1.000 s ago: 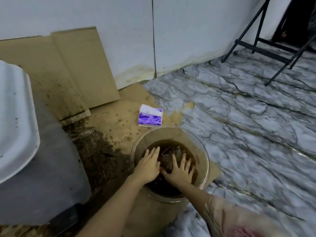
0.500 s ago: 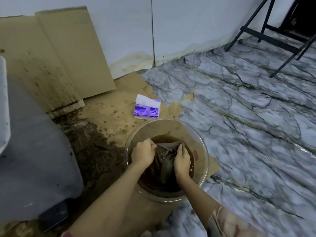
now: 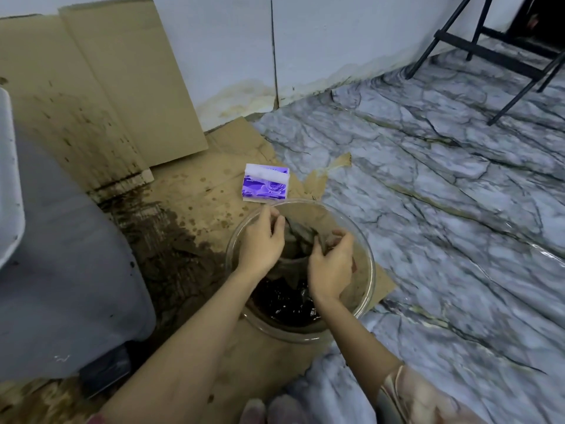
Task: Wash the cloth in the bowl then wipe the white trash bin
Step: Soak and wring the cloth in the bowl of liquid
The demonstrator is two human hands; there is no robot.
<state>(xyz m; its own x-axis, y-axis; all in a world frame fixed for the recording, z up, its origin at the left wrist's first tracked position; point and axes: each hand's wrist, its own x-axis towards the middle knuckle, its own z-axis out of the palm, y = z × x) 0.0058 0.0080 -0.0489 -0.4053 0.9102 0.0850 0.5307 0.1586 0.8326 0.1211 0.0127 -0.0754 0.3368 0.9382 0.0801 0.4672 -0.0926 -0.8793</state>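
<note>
The fingers of my left hand [image 3: 261, 240] are curled and pinch one end of the wet grey-brown cloth [image 3: 301, 235]; the fingers of my right hand [image 3: 331, 267] are curled round its other end. The cloth stretches in a bunched strip between the two hands, lifted above the dark brown water [image 3: 286, 304] in the lower part of the clear round glass bowl [image 3: 368, 280]. Both hands are inside the bowl's rim, just apart from each other, and the picture is blurred around them.

The bowl stands on a flat sheet of brown cardboard [image 3: 189, 191] spread over the floor; the sheet is dark and wet to the left of the bowl and spotted with brown drops. Just beyond the bowl's far rim lies a small purple-and-white tissue pack [image 3: 266, 185]. More brown cardboard panels [image 3: 122, 84] lean against the pale wall [image 3: 336, 41].

At my left stands the white plastic trash bin [image 3: 61, 264], near the bowl but not touching it. To the right the floor is covered with grey marble-patterned sheeting [image 3: 443, 194], and black metal legs [image 3: 489, 53] stand in the far right corner.
</note>
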